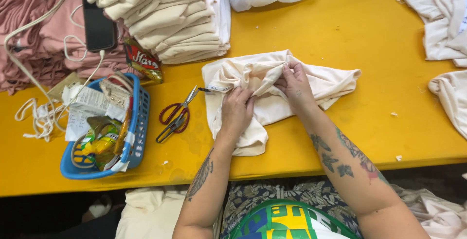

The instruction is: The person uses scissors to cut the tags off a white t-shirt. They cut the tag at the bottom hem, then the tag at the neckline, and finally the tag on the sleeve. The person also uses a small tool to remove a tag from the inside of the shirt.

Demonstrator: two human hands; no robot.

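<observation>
Pink fabric pile [29, 29] cut by left edge, phone [98, 25] partly under folded stack [170, 15]

Both my tattooed forearms reach forward and angle in toward each other. My left hand [237, 108] lies knuckles up with its fingers curled under in a pinch. My right hand [294, 84] sits just beyond it, fingertips bent down and gripping.
</observation>
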